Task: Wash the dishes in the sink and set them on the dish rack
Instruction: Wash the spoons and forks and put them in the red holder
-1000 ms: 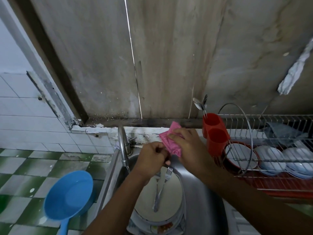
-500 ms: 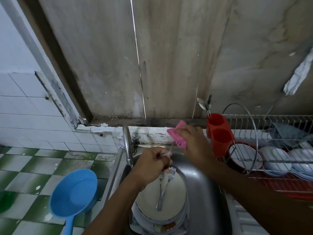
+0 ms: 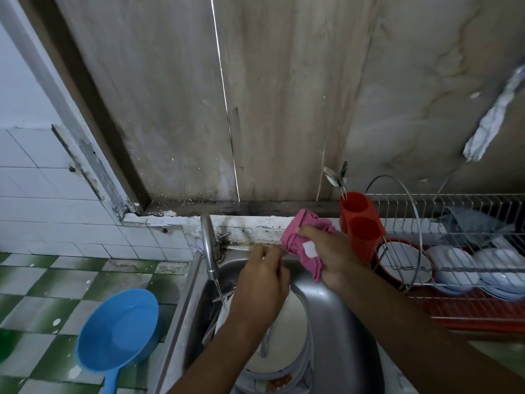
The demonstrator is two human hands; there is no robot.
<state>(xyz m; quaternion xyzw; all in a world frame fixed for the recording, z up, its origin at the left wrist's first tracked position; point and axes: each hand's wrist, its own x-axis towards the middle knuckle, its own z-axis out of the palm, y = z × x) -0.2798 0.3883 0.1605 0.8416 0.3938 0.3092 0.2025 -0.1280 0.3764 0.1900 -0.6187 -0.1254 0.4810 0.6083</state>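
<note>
- Here, the left hand [image 3: 261, 282] sits at centre frame above the stainless-steel sink [image 3: 338, 317], its fingers curled and pinching one end of a thin metal utensil [image 3: 288, 245].
- The right hand [image 3: 329, 251], just right of and slightly above the left, grips a crumpled pink cloth [image 3: 308, 261] bunched round the utensil's other end. That end is hidden, so fork or spoon cannot be told.
- The utensil's long axis runs from lower left to upper right, and the covered end points toward the upper right of the frame. Only a short bare stretch shows between the two hands.
- The curved chrome tap [image 3: 208, 243] stands just left of the left hand, and a thin stream falls from it into the sink.
- Stacked white round plates [image 3: 294, 331] lie in the sink below both hands, with food residue at the bottom edge of the frame.
- The red plastic two-cup cutlery holder [image 3: 362, 226] hangs on the wire dish rack [image 3: 460, 206] just right of the right hand, its openings facing up.
- Judgement: the step in hand is scrubbing, with rinsing and racking not yet done. The tap is nearer the left hand and the holder nearer the right, so the utensil would probably go across to the right and be tipped upright.
</note>
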